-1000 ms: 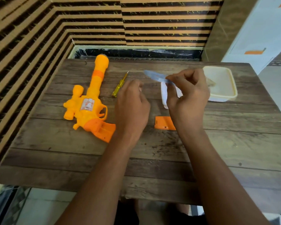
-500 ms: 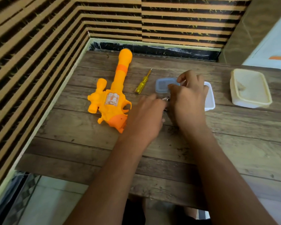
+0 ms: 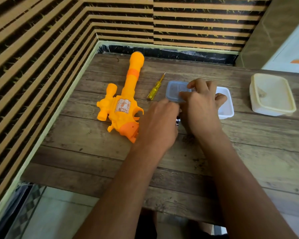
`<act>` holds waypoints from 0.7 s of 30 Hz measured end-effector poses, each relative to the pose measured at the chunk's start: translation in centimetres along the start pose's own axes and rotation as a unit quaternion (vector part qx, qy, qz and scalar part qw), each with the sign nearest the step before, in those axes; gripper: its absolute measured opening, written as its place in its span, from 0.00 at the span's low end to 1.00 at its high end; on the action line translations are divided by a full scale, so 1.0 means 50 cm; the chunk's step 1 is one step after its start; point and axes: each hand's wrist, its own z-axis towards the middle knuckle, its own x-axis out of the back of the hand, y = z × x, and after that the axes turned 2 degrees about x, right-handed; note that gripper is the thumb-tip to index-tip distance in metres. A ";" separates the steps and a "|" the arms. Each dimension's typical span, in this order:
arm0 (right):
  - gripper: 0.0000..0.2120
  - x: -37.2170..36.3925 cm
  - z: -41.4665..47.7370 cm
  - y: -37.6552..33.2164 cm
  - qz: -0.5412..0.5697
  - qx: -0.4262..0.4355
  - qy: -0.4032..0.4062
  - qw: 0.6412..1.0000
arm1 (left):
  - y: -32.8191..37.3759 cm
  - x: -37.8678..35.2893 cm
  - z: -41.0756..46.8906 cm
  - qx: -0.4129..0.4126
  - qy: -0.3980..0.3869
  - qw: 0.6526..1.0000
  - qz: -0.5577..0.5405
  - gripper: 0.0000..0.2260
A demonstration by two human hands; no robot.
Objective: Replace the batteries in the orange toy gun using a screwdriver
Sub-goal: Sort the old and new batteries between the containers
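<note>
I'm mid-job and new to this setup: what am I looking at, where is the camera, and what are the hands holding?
No machine here: these are a person's two bare hands, seen from one head-worn camera looking forward and down. On the wooden table lie the orange toy gun, a yellow screwdriver beside its barrel, a small clear tub and, farther right, a cream box. The right hand has its fingers on a bluish lid next to the tub. The left hand is curled close beside it. Something small and metallic shows between the hands; what it is, and which hand holds it, I cannot tell.
</note>
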 end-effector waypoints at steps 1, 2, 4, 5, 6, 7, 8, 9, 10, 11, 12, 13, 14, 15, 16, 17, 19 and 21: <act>0.14 0.001 0.000 0.001 0.007 0.002 0.000 1.000 | -0.001 -0.001 0.001 -0.002 0.002 1.000 -0.002 0.14; 0.14 0.000 0.000 0.003 0.016 0.004 0.001 1.000 | -0.003 -0.002 0.002 -0.004 0.002 1.000 -0.002 0.16; 0.15 -0.002 -0.001 0.008 0.030 0.007 0.002 1.000 | -0.006 -0.006 0.004 -0.008 0.000 1.000 0.000 0.18; 0.15 -0.004 -0.002 0.011 0.040 0.008 0.005 0.999 | -0.008 -0.009 0.006 -0.010 -0.001 1.000 0.004 0.19; 0.15 -0.005 -0.003 0.015 0.052 0.007 0.012 0.999 | -0.010 -0.012 0.008 -0.012 0.000 1.000 0.009 0.19; 0.14 -0.004 -0.004 0.020 0.066 0.003 0.024 0.998 | -0.011 -0.015 0.010 -0.015 0.002 1.000 0.012 0.20; 0.13 -0.002 -0.005 0.024 0.078 -0.004 0.038 0.996 | -0.013 -0.019 0.012 -0.017 0.003 1.000 0.015 0.20; 0.13 0.002 -0.007 0.028 0.084 -0.011 0.050 0.995 | -0.013 -0.021 0.015 -0.019 0.004 1.000 0.017 0.20; 0.13 0.006 -0.010 0.033 0.085 -0.018 0.055 0.995 | -0.013 -0.025 0.017 -0.024 0.004 1.000 0.017 0.20; 0.13 0.012 -0.013 0.038 0.081 -0.026 0.055 0.995 | -0.013 -0.028 0.019 -0.032 0.003 0.999 0.012 0.21; 0.13 0.017 -0.017 0.043 0.078 -0.036 0.054 0.995 | -0.013 -0.032 0.022 -0.041 -0.001 0.999 0.006 0.22; 0.14 0.022 -0.021 0.049 0.076 -0.047 0.058 0.994 | -0.011 -0.036 0.023 -0.050 -0.007 0.999 0.003 0.22; 0.13 0.026 -0.024 0.054 0.078 -0.060 0.066 0.993 | -0.010 -0.039 0.024 -0.057 -0.014 0.998 0.004 0.22; 0.13 0.030 -0.027 0.060 0.082 -0.075 0.076 0.991 | -0.007 -0.042 0.025 -0.063 -0.021 0.998 0.007 0.22; 0.13 0.030 -0.028 0.066 0.087 -0.092 0.085 0.988 | -0.006 -0.045 0.025 -0.066 -0.027 0.997 0.010 0.21; 0.13 0.030 -0.028 0.073 0.094 -0.108 0.089 0.986 | -0.005 -0.047 0.026 -0.068 -0.032 0.997 0.010 0.21; 0.13 0.029 -0.027 0.085 0.116 -0.129 0.086 0.981 | -0.004 -0.050 0.026 -0.069 -0.042 0.997 0.002 0.20; 0.15 0.029 -0.026 0.092 0.132 -0.131 0.080 0.979 | -0.002 -0.052 0.024 -0.067 -0.052 0.996 0.002 0.20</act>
